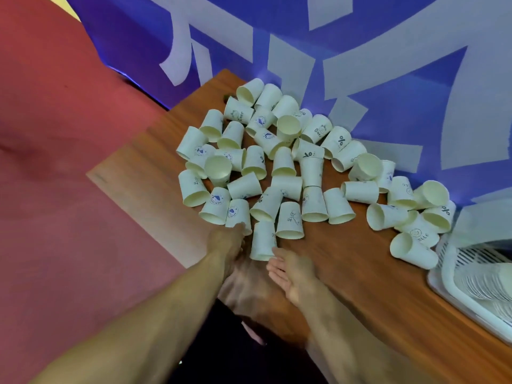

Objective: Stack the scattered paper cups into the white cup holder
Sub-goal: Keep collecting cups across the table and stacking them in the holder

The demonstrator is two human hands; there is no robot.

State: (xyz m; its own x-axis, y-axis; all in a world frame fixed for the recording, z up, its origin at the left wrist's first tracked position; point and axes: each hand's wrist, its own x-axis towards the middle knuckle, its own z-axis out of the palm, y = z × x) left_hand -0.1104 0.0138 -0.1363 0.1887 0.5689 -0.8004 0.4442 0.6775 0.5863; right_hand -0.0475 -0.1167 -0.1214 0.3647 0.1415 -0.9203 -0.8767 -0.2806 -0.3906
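Two bare hands reach for one paper cup on a wooden desk [155,151].

Left hand [227,242] and right hand [291,275], grip open, flank the nearest cup [262,241] (lying sideways), likely to lift it; the white cup holder [454,275] waits far right.

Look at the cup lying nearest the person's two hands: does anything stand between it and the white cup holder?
Yes. The nearest cup lies between the left hand and right hand. The white cup holder sits at the table's right end, with a cluster of lying cups directly in front of it; bare wood lies between.
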